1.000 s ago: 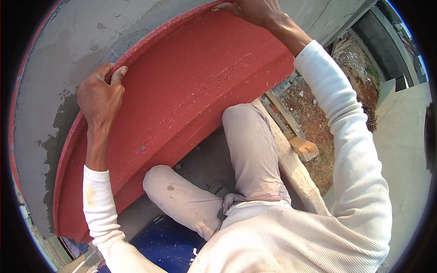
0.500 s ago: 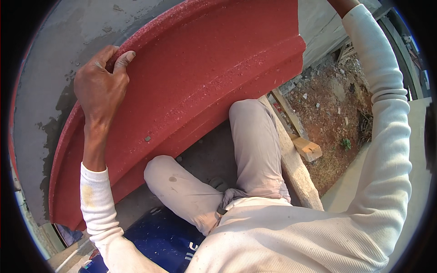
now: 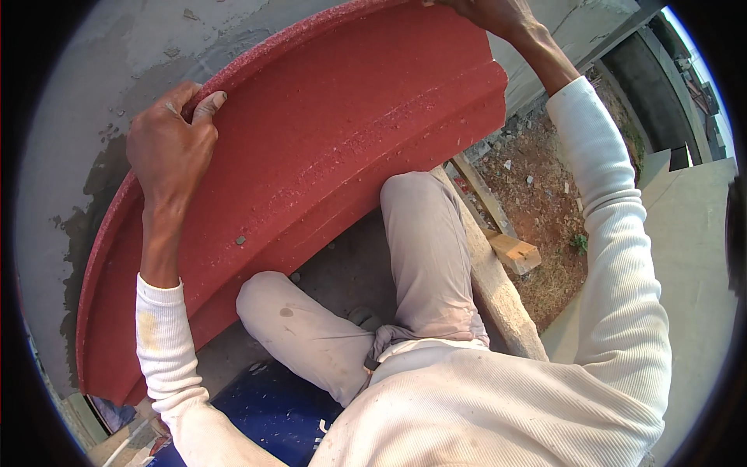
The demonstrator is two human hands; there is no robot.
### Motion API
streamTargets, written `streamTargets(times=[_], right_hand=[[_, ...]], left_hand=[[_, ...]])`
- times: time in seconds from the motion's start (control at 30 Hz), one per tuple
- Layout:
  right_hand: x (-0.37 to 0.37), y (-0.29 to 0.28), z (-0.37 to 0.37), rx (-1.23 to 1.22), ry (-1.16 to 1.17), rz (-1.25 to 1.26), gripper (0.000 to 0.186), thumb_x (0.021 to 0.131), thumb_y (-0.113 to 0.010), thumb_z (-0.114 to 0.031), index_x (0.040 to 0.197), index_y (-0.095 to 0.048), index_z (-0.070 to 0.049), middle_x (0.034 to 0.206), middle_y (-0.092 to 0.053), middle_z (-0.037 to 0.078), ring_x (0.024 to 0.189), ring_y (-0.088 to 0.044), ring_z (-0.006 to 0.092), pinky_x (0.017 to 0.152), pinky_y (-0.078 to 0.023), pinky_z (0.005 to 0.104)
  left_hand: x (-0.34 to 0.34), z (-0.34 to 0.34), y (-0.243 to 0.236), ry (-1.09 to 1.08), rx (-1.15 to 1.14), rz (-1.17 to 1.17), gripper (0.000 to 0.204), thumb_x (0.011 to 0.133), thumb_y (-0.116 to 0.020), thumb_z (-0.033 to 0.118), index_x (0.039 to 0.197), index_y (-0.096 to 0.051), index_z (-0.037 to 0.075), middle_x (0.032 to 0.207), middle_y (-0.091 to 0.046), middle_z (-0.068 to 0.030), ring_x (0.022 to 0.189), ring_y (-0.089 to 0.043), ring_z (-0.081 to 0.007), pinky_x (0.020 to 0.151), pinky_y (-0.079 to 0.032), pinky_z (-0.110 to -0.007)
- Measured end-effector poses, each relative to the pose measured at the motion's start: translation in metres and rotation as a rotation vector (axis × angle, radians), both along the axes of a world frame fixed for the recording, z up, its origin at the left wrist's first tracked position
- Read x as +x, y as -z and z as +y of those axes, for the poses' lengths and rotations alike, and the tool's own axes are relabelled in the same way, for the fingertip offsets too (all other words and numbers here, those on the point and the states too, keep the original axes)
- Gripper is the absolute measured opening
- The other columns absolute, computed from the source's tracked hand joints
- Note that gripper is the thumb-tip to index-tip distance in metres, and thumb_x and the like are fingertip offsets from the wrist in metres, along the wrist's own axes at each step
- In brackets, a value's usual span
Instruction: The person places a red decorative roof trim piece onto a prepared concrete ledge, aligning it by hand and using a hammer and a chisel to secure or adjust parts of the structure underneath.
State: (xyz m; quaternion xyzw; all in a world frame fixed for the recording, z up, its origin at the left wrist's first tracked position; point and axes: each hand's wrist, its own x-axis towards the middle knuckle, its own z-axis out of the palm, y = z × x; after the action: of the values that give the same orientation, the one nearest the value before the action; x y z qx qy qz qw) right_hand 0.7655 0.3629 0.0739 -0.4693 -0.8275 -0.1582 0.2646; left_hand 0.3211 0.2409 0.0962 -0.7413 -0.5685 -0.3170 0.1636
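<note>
Across the upper left and centre, we are seeing a red panel that is curving along its raised outer rim and is running slantwise from lower left to upper right. At the left part of this rim, the left hand is grasping the panel, its thumb lying over the inner face and its fingers curling behind. At the top border, the right hand is reaching to the panel's upper end; because the frame is cutting it off, we are unable to tell whether it is closing on the rim. Near the left wrist, a small grey chip is resting on the panel. Behind the rim, we are noting grey cement bearing a dark wet patch. Below, two knees in pale trousers are overlapping the panel's lower edge, and we are finding a blue surface beside the left thigh. To the right, a beam is extending past a wood block, with reddish soil showing beyond.
</note>
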Motion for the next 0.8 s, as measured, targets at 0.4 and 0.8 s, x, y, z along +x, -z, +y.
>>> streamTargets(times=[0.4,0.8], right_hand=[[-0.011,-0.034,0.006,-0.015,0.016,-0.126,0.039,0.091,-0.083,-0.035,0.1,-0.075,0.003,0.101,-0.068,0.021,0.105,-0.065,0.0347,0.095,-0.051,0.0528],[0.021,-0.071,0.043,-0.42,0.198,-0.329,0.051,0.093,-0.078,-0.042,0.124,-0.069,-0.002,0.126,-0.065,0.021,0.128,-0.059,0.0388,0.111,-0.046,0.0506]], left_hand=[[-0.002,0.008,-0.005,-0.011,-0.004,0.012,0.029,0.089,-0.086,0.032,0.086,-0.075,0.005,0.062,-0.057,-0.0134,0.055,-0.045,-0.0268,0.059,-0.043,-0.042],[0.001,-0.004,-0.017,-0.098,-0.223,-0.049,0.046,0.089,-0.086,0.032,0.117,-0.078,-0.004,0.107,-0.08,-0.0221,0.095,-0.078,-0.033,0.089,-0.058,-0.041]])
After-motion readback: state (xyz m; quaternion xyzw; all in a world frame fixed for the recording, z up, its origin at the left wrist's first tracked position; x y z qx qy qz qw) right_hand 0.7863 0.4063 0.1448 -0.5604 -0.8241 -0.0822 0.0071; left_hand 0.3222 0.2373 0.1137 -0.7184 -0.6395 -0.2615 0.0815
